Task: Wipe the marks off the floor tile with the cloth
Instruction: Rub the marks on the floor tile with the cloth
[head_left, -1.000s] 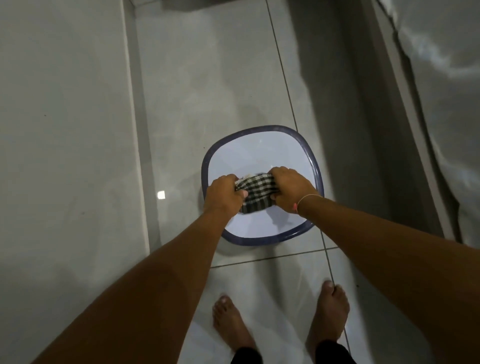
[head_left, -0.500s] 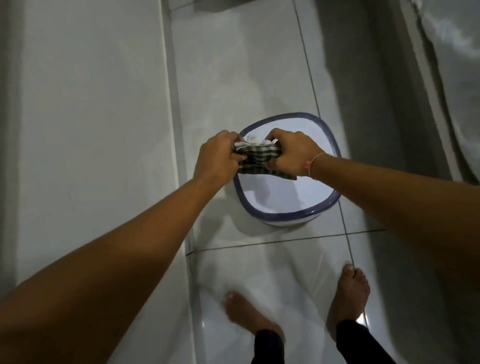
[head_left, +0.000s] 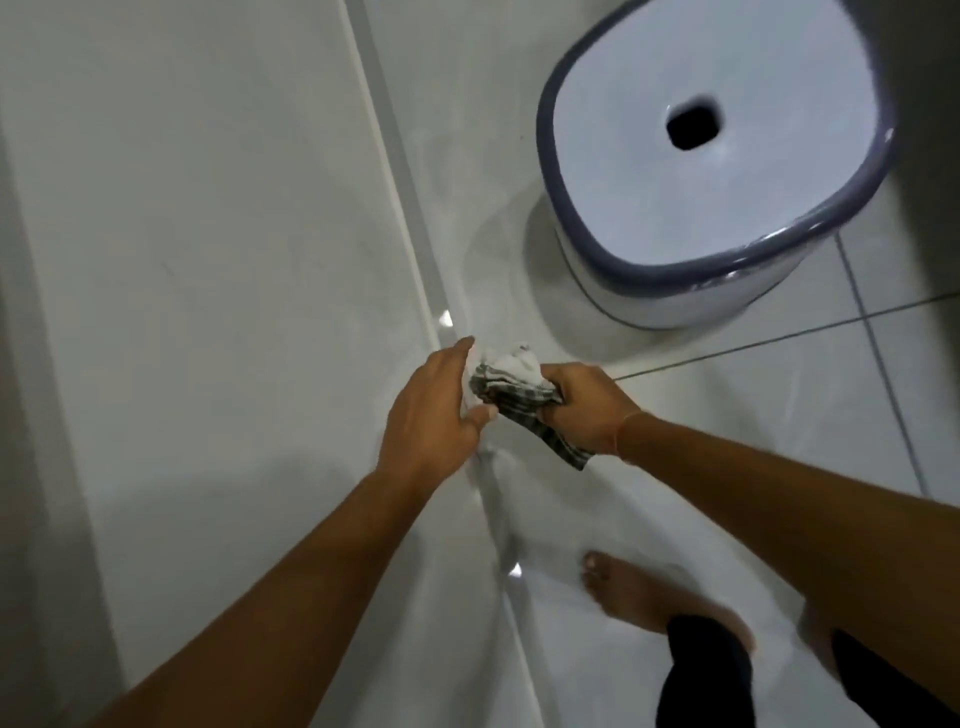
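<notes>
A crumpled black-and-white checked cloth (head_left: 511, 387) is held between both hands above the glossy white floor tile (head_left: 701, 415). My right hand (head_left: 584, 408) is closed tightly around its right part, and a strip of it hangs below that fist. My left hand (head_left: 431, 410) cups the cloth's left end, with the fingers loosely extended and the thumb pressing on the fabric. I cannot make out any marks on the tile in this blurred frame.
A white tub with a dark blue rim (head_left: 779, 262) stands on the floor at the upper right, holding water. A white wall (head_left: 182, 234) meets the floor along a skirting strip (head_left: 400, 208) on the left. My bare foot (head_left: 623, 592) stands at the lower right.
Both hands have carried the cloth away from above the tub, down and to the left, toward the wall. The view has swung, so the tub now lies at the upper right.
</notes>
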